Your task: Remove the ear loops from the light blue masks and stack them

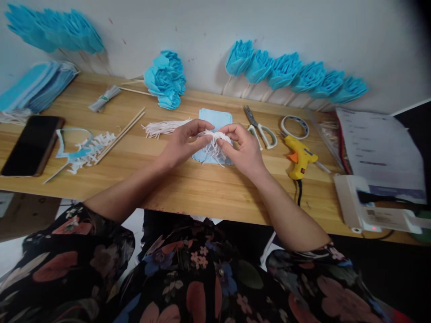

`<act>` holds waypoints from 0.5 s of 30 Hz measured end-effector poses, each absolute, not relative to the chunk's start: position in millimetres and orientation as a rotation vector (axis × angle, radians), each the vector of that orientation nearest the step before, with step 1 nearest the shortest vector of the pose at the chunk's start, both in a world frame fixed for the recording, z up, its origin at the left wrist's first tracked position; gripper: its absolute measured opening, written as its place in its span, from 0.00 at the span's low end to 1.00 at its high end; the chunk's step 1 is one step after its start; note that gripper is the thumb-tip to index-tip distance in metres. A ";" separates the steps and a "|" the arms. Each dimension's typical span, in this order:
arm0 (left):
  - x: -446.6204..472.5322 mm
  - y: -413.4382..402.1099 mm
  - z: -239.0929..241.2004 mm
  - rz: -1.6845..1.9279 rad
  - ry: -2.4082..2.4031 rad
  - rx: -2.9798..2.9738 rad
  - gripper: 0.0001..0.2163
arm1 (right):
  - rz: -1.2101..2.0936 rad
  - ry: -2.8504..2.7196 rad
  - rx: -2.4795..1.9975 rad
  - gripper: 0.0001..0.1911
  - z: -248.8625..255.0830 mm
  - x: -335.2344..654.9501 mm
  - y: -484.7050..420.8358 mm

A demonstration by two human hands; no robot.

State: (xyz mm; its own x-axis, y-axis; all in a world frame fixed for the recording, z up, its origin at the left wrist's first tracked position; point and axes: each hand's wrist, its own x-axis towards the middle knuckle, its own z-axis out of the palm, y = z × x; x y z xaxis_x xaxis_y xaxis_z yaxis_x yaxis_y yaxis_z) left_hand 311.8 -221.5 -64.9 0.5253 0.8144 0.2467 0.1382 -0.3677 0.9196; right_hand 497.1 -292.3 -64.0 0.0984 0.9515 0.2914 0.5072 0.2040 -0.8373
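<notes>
My left hand (183, 142) and my right hand (243, 148) meet over the middle of the wooden table (202, 188). Both pinch a small bundle of white fringed strips (214, 140), with loose white threads hanging from it. Under the bundle lies a light blue sheet (215, 119). Just left of my left hand lies another white fringed strip (161, 127). A blue paper flower on a stick (165, 79) lies behind it.
Scissors (261, 128), a tape roll (295, 126) and a yellow glue gun (299, 157) lie to the right. A phone (32, 144), wooden sticks (121, 133) and cut scraps (85, 150) lie left. Blue flowers (292, 74) lean on the wall. Papers (379, 152) and a white device (373, 211) sit far right.
</notes>
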 end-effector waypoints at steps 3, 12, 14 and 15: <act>313.7 -218.7 -68.3 0.884 0.776 1.857 0.09 | 0.603 -1.542 -1.436 0.08 -62.9 496.9 -292.7; 310.3 -213.0 -72.0 0.888 0.741 1.712 0.07 | 0.735 -1.441 -1.423 0.09 -63.2 502.2 -289.4; 309.8 -213.1 -71.8 0.880 0.744 1.727 0.07 | 0.784 -1.442 -1.389 0.10 -64.0 502.2 -289.5; 309.6 -213.4 -71.5 0.874 0.750 1.736 0.07 | 0.812 -1.444 -1.375 0.11 -64.7 502.3 -289.6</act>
State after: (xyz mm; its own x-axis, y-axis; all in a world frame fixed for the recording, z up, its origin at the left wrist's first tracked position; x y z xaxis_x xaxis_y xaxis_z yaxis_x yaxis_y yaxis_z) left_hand 309.6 -213.4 -71.5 0.5446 0.8128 0.2069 0.0820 -0.2971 0.9513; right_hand 502.3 -289.6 -64.7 0.0827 0.9789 0.1870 0.3490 0.1473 -0.9255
